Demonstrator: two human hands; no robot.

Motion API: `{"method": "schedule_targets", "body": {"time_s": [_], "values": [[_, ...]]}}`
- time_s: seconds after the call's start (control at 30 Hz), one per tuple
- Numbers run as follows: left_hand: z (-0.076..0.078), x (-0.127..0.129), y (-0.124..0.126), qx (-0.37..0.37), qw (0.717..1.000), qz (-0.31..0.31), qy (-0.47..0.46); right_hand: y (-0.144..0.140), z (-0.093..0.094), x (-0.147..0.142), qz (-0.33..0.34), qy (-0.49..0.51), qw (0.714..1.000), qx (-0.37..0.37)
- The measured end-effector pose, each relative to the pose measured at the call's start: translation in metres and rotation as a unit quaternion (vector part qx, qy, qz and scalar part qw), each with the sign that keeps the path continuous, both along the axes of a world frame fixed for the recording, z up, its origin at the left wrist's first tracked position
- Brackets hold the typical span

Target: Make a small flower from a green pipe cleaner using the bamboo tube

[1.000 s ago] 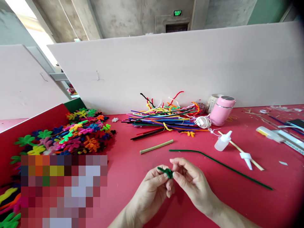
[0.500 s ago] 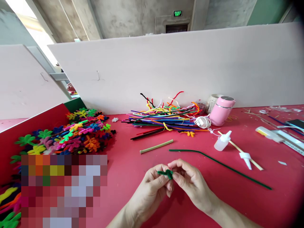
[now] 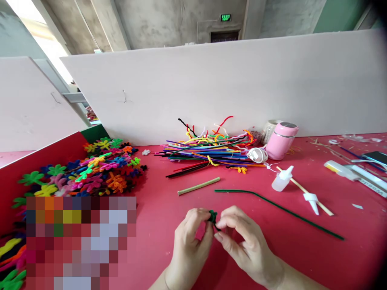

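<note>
Between my two hands is a small looped piece of dark green pipe cleaner [image 3: 213, 216]. My left hand [image 3: 193, 245] pinches its left side with thumb and forefinger. From the right, my right hand [image 3: 246, 241] has its fingertips closed at the lower end of the piece, partly hiding it. A long, slightly bent green pipe cleaner [image 3: 281, 207] lies on the red table just beyond my right hand. Past my fingers rests a short pale bamboo-like stick [image 3: 198, 186].
At the left, a red-walled box [image 3: 54, 151] holds many colourful pipe-cleaner flowers [image 3: 93, 177]. A pile of pipe cleaners [image 3: 205, 151] lies before a white board [image 3: 211, 88]. To the right stand a pink bottle [image 3: 281, 141] and a small glue bottle [image 3: 282, 179].
My left hand has turned more upright, with its fingers now over the top of the green piece. The piece has turned between my hands, and my right fingers have shifted slightly.
</note>
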State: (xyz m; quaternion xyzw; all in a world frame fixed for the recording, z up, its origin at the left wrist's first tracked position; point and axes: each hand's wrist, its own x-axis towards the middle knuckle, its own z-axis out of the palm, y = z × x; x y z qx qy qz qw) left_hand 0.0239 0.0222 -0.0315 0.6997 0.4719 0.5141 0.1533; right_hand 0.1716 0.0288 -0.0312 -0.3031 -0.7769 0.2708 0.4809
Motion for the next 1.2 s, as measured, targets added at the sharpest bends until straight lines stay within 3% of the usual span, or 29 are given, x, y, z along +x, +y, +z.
{"method": "schedule_targets", "body": {"time_s": [0.13,0.3,0.6,1.2], "values": [[0.0030,-0.0007,0.0013,0.075,0.996,0.013,0.043,0.0032,0.0016,0.0028,-0.013,-0.002,1.000,0.016],[0.0057,-0.0005,0.0019,0.105,0.992,0.029,0.068,0.0048,0.0015,0.0052,-0.003,-0.025,0.999,0.029],[-0.0010,-0.0014,0.0016,0.147,0.980,-0.020,0.132,0.0046,0.0004,0.0029,-0.009,-0.004,0.997,-0.083],[0.0019,-0.0043,0.0003,0.103,0.983,-0.079,0.129,0.0088,-0.0001,0.0023,0.018,-0.010,0.995,-0.097]]}}
